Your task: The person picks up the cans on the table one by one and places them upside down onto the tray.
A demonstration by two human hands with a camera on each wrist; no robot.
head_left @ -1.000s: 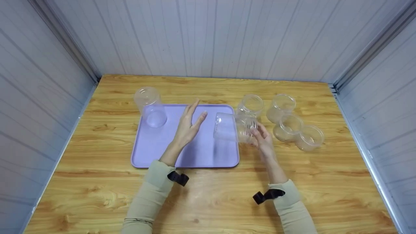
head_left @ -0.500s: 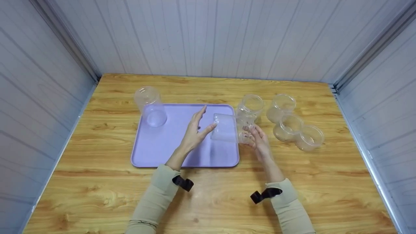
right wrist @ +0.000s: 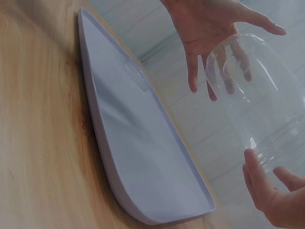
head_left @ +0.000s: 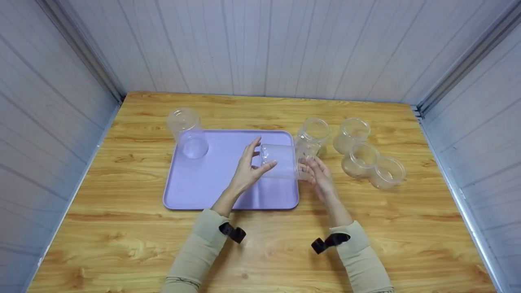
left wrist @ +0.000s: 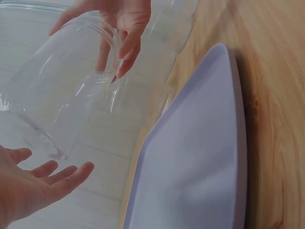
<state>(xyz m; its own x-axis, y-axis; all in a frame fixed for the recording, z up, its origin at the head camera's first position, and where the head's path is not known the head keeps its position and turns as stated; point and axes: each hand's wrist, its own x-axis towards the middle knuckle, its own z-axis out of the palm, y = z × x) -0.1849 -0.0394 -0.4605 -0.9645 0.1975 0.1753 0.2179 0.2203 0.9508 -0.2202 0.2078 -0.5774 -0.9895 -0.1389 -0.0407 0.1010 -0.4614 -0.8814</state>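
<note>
My right hand (head_left: 319,175) grips a clear plastic jar (head_left: 281,160) by its ribbed mouth end. The jar lies sideways in the air over the right part of the purple tray (head_left: 211,191), its base pointing left. At that base is my left hand (head_left: 249,167), its fingers spread and its thumb overlapping the jar in the head view. The right wrist view shows the left hand's fingers (right wrist: 228,71) through the clear base, and the right hand's fingers (right wrist: 259,176) at the threaded end. In the left wrist view, the left fingers (left wrist: 62,179) lie just below the base.
Another clear jar (head_left: 189,134) stands at the tray's back left corner. Right of the tray are several more clear jars: one jar (head_left: 315,132) close by the tray's back right corner, others (head_left: 352,134) grouped farther right. Pale panel walls (head_left: 260,49) enclose the wooden table (head_left: 122,244).
My left hand has moved right and toward me, its fingers coming round the jar's base. The right hand has shifted the jar slightly left. The other jars and the tray have stayed put.
</note>
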